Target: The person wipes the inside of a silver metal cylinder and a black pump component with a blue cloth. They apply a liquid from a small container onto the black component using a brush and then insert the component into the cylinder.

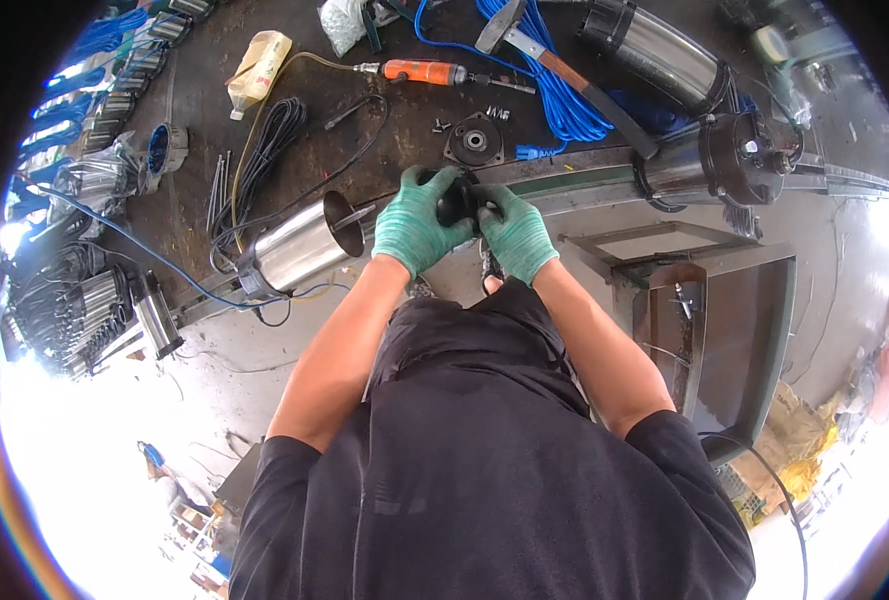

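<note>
Both hands wear green gloves and meet at the workbench's front edge. My left hand (420,220) and my right hand (512,232) are closed together around a small round black part (458,203), mostly hidden by the fingers. Just left of them lies an open-ended steel cylinder (305,243) on its side. A dark round flange (476,142) with loose screws beside it sits just beyond the hands.
An orange power screwdriver (427,72), coiled blue cable (555,90), a black cable bundle (265,150) and a yellowish bottle (259,65) lie on the dark bench. Steel pump bodies (710,160) rest at right. Several steel tubes are stacked at left. A metal frame (705,300) stands below right.
</note>
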Motion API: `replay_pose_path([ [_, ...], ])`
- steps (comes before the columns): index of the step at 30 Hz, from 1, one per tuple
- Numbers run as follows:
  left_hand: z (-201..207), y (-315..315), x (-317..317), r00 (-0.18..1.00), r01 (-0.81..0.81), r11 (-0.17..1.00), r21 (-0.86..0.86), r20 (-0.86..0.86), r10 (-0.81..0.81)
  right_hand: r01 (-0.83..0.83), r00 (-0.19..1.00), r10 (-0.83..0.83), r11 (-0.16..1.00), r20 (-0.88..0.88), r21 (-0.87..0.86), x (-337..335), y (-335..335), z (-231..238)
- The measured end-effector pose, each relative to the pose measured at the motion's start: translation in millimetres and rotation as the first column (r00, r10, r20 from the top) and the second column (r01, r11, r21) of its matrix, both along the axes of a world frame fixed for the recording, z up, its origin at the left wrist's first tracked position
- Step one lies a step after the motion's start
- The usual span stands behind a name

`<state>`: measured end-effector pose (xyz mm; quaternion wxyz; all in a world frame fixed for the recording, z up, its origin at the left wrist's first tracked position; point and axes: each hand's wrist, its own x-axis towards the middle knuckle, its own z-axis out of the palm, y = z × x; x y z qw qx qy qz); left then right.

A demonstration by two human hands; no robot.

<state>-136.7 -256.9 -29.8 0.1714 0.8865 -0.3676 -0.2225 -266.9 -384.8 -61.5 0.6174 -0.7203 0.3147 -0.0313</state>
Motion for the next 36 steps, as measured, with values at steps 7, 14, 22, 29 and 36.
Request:
replay_pose_path([
  [7, -10, 0, 4, 1.000, -0.012, 0.999, -0.036, 0.008, 0.012, -0.012, 0.999, 0.013, 1.000, -0.029, 0.018, 6, 0, 3],
  [14, -6, -5, 1, 1.000, 0.013, 0.999, -0.033, -0.025, -0.014, 0.068, 0.988, -0.072, 0.997, -0.135, -0.036, 22, 0, 4],
  [22, 6, -21, -1, 0.999, -0.020, 0.997, 0.081, 0.028, 0.017, -0.015, 0.975, -0.002, 0.997, -0.224, -0.076, 33, -12, -17],
  [29, 9, -36, -5, 0.999, -0.053, 0.960, 0.276, 0.020, 0.050, -0.037, 0.963, 0.000, 0.990, -0.269, -0.134, 40, 6, -27],
  [36, 2, -9, 5, 1.000, -0.001, 0.989, 0.147, 0.030, -0.004, 0.008, 0.986, -0.071, 0.921, -0.149, -0.389, 31, 21, -25],
])
